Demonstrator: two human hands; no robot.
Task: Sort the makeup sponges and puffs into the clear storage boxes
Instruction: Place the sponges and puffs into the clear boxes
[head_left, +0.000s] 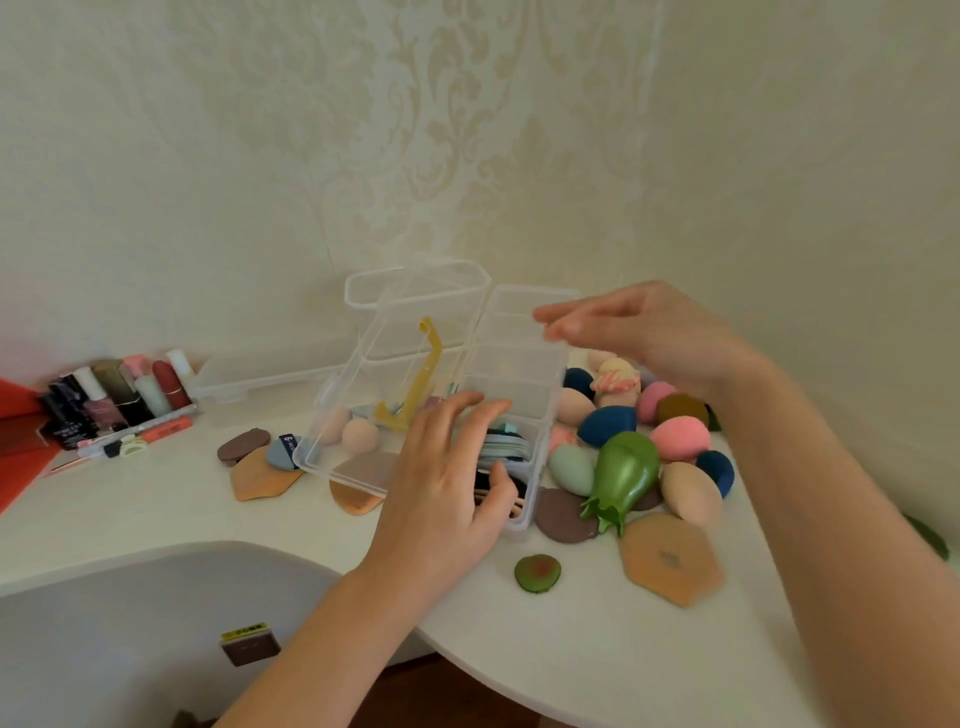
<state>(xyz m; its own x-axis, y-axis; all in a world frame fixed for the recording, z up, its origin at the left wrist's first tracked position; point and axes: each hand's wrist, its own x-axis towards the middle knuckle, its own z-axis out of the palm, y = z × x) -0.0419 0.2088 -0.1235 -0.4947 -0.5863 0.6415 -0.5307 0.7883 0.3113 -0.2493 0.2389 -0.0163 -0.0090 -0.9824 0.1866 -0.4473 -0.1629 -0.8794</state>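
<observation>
A clear divided storage box (519, 364) lies on the white table with its lid (358, 395) swung up on the left. Flat puffs (506, 449) fill its near compartments. My left hand (447, 478) rests on the box's near end, fingers spread and loosely bent over the puffs. Over the far end of the box hovers my right hand (639, 332), fingers straight and holding nothing. Several egg-shaped sponges (680, 439) in pink, blue, beige and mint lie in a pile right of the box, with a green eggplant-shaped case (623, 475) among them.
A second clear box (415, 286) stands behind against the wall. Flat tan and brown puffs (670, 558) lie right and left of the box; a small green puff (537, 572) is near the table edge. Cosmetics bottles (119, 397) stand at the left. A grey chair back (156, 623) is below.
</observation>
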